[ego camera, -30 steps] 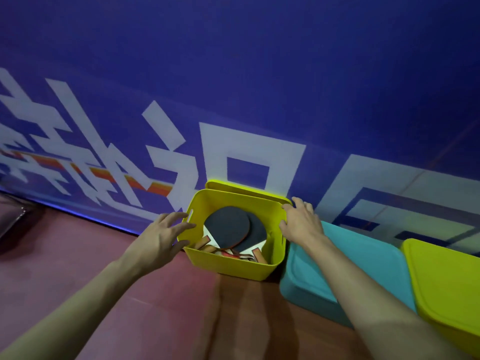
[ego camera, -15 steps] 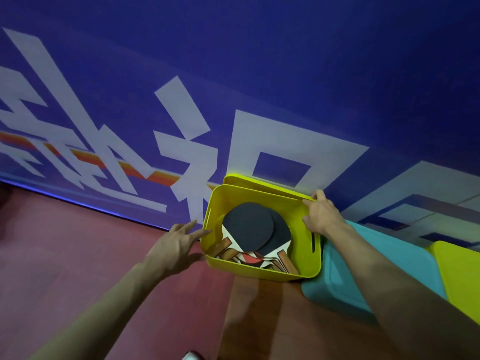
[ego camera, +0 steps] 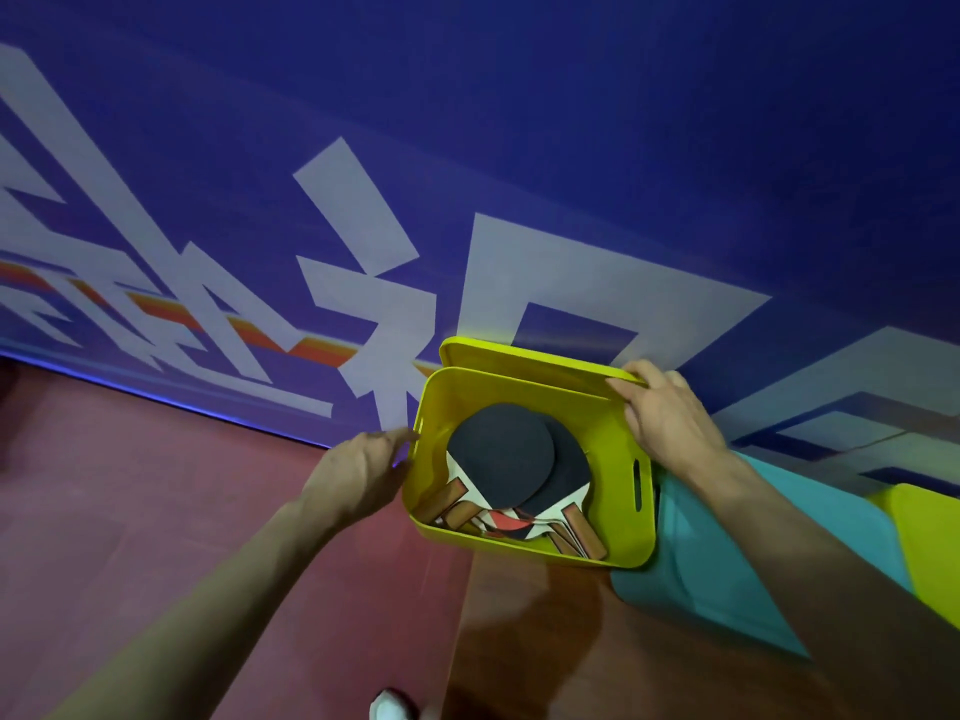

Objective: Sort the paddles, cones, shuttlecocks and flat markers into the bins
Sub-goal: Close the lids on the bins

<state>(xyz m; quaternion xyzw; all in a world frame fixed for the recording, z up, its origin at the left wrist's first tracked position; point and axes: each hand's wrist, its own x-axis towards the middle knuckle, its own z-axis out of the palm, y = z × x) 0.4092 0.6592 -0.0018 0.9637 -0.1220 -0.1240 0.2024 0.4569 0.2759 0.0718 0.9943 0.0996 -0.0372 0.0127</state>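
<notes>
1. Right now our right hand (ego camera: pixel 670 418) has its fingers (ego camera: pixel 626 391) curled over the top edge of the yellow lid (ego camera: pixel 519 353), which stands on edge behind the open yellow bin (ego camera: pixel 613 553) and leans on the blue banner wall (ego camera: pixel 571 122); we judge that a grip on the lid's right end.
2. Our left hand (ego camera: pixel 358 472) lies just beside the bin's left wall, fingers loosely spread, their tips at or touching the wall near its handle slot; it holds nothing.
3. The relation that matters: the lid's long axis runs left to right along the bin's far rim, directly behind the opening, so it would have to come forward and tip flat to cover the bin. Our right hand is the one on it; the left is placed to steady the bin.
4. Inside the bin lie the paddles (ego camera: pixel 501 454), stacked, dark faces up, wooden handles pointing toward the near wall.
5. To the right, touching the yellow bin, sits a teal lidded bin (ego camera: pixel 727 579), then a second yellow bin (ego camera: pixel 924 532).
6. All of them stand on the floor (ego camera: pixel 130 485). Cones, shuttlecocks and flat markers are not visible.
</notes>
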